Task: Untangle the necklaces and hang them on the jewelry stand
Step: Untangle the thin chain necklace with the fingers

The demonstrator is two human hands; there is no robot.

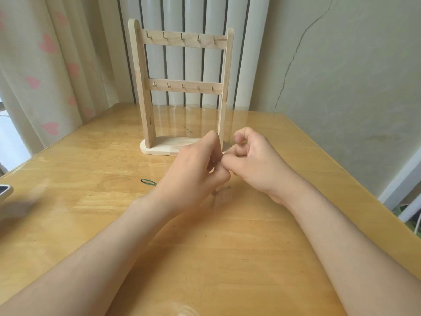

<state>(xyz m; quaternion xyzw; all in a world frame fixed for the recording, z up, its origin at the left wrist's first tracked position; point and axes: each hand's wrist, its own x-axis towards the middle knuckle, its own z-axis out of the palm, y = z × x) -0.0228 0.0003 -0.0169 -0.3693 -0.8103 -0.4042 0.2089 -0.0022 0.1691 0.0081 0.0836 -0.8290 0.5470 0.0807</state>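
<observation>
Thin green necklace cord (148, 182) loops on the wooden desk (91, 156) just left of the left hand (193, 165), whose curled fingers (210, 139) meet those of the right hand (252, 160) in a tight pinch on a strand hidden between them, wooden hooked jewelry stand (145, 87) directly behind

I see the wooden jewelry stand (191, 87) upright at upper centre, with two hooked rails. A loop of the green necklace (148, 182) lies left of centre.

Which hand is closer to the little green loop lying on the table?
Left. The thin green cord loop lies on the yellow wooden table right beside the left hand, on its outer side. The right hand is farther off, beyond the left hand.
</observation>
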